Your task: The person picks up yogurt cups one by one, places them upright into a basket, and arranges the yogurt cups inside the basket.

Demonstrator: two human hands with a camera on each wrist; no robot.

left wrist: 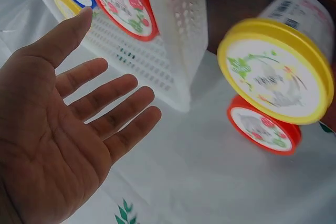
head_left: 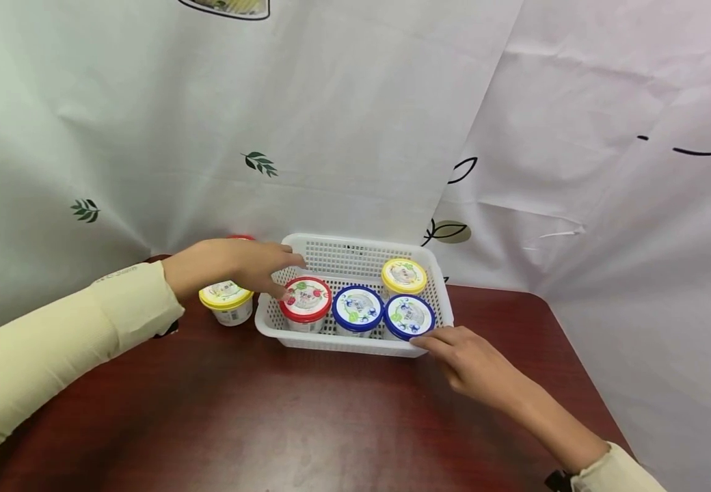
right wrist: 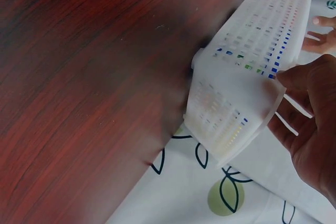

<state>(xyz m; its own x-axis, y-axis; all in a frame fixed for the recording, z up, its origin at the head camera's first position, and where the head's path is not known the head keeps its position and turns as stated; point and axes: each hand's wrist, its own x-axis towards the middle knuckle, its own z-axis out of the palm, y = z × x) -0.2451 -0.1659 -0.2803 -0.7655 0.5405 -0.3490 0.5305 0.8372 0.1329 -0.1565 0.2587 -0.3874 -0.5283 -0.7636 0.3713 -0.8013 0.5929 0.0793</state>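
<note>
Basket (head_left: 349, 346) open upward, long axis along the counter's (head_left: 300, 424) back edge.
Left hand (head_left: 247, 263) spread near its red tub (head_left: 307, 301); right hand (head_left: 472, 362) touching its front-right corner, whether pinching I can't tell.

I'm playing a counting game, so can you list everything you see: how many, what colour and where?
Basket: 1, white, on the table
Blue-lidded tubs: 2, blue and white, basket's front middle and right
Red-lidded tub: 1, red and white, basket's front left
Yellow-lidded tub: 1, yellow and white, basket's back right
Other yellow-lidded tub: 1, yellow and white, left of the basket
Other red-lidded tub: 1, red and white, behind that one
Table: 1, dark red-brown, below
Leafy cloth: pieces unclear, whitish, behind
Sleeves: 2, cream, on the arms
Left hand: 1, bare, over the basket's left end
Right hand: 1, bare, basket's front right corner
</note>
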